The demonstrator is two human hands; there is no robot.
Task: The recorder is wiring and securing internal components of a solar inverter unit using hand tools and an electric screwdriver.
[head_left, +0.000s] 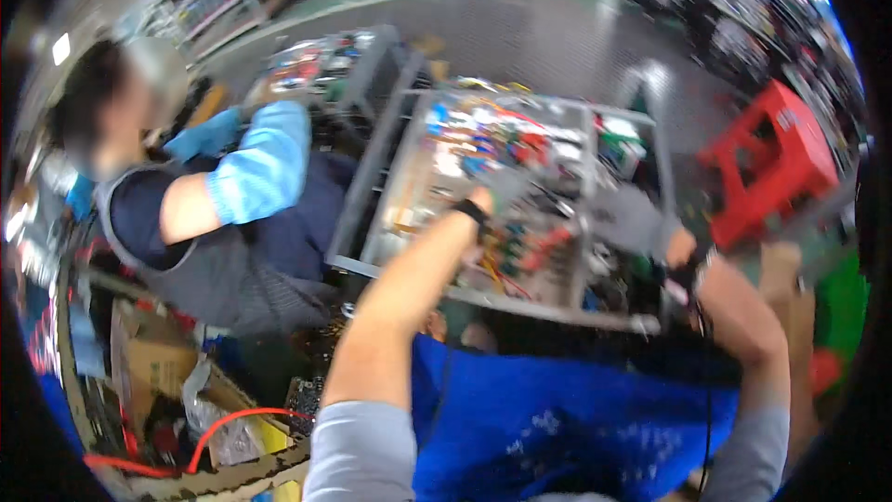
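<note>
A metal-framed tray table [502,301] stands in front of me, covered with many small mixed parts in red, blue, green and metal. My left hand [505,188], in a grey glove with a black wristband, is over the parts in the middle of the tray. My right hand [624,219], also in a grey glove, hovers by the metal divider [586,167] towards the tray's right side. Some dark, elongated pieces [556,195] lie between my hands. Motion blur smears the fingers of both hands, so any held piece is hidden.
At the left, a co-worker in blue sleeves [269,163] reaches over another parts tray [321,60]. A red stool [790,153] stands at the right. Lower left are a cardboard box [153,358] and a red hose [228,420]. Piled parts [734,37] fill the far right.
</note>
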